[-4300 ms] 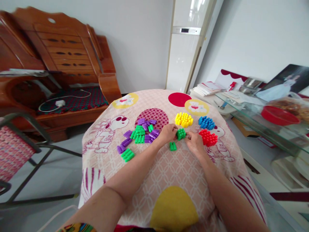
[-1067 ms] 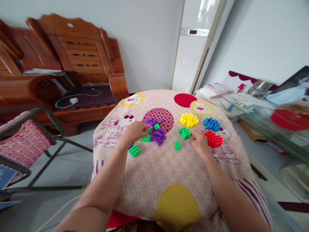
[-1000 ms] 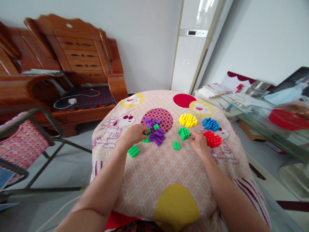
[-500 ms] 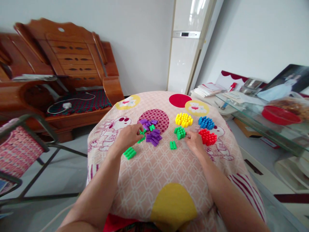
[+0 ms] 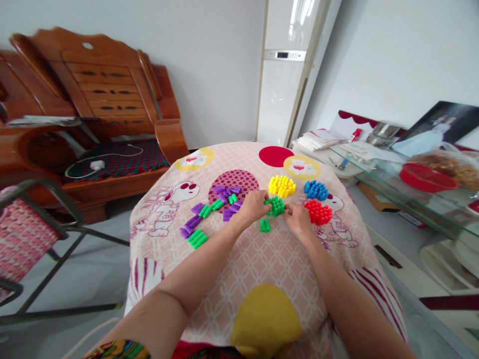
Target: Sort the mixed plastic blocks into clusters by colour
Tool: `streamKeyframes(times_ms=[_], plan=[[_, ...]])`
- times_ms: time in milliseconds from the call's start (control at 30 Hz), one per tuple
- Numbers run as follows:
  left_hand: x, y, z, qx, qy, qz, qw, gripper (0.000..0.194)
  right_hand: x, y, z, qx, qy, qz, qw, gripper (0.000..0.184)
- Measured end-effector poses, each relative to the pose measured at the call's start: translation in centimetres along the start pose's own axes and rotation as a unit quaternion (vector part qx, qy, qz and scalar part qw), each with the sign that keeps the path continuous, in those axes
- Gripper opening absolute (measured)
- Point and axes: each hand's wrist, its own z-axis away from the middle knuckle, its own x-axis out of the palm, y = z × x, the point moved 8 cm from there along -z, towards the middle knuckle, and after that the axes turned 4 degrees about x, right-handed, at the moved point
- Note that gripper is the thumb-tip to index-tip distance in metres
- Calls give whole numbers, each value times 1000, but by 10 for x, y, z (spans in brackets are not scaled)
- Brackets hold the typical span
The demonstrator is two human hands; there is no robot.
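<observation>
A cluster of green plastic building pegs (image 5: 277, 206) stands on the table between my two hands. My left hand (image 5: 253, 208) is at its left side, thumb and fingers pinched on a small green peg. From the right, the curled fingers of my right hand (image 5: 298, 219) press against the cluster. Two loose green pegs (image 5: 265, 226) lie just in front of it. Further left are scattered purple pegs (image 5: 192, 222) and a row of green pegs (image 5: 197, 239). My left wrist partly covers more purple pegs (image 5: 229, 213).
Behind and right of the green cluster sit yellow (image 5: 282, 186), blue (image 5: 316, 190) and red peg clusters (image 5: 318, 212). A patterned cloth (image 5: 209, 294) covers the table. A glass shelf with a red bowl (image 5: 426, 178) stands right; a wooden chair (image 5: 108, 94) and metal-framed chair (image 5: 41, 239) stand left.
My left hand has moved right, from the purple and green pegs to the green cluster, uncovering pegs at left. My right hand stays beside the cluster. The view has shifted slightly.
</observation>
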Motion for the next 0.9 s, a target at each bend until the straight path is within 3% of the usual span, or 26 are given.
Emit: streamKeyframes(times_ms=[200, 400, 567, 733, 900], plan=[[9, -12, 3, -51, -9, 116, 992, 30, 0, -1, 0, 0, -1, 12, 1000, 32], [22, -16, 8, -25, -76, 161, 984, 82, 0, -1, 1, 1, -2, 20, 1000, 32], [29, -12, 5, -16, -69, 113, 991, 64, 0, -1, 0, -11, 4, 23, 1000, 28], [30, -9, 5, -24, -56, 92, 994, 61, 1, 3, -1, -13, 4, 24, 1000, 27], [5, -4, 20, 4, -32, 54, 998, 72, 2, 8, -3, -24, 14, 3, 1000, 31]])
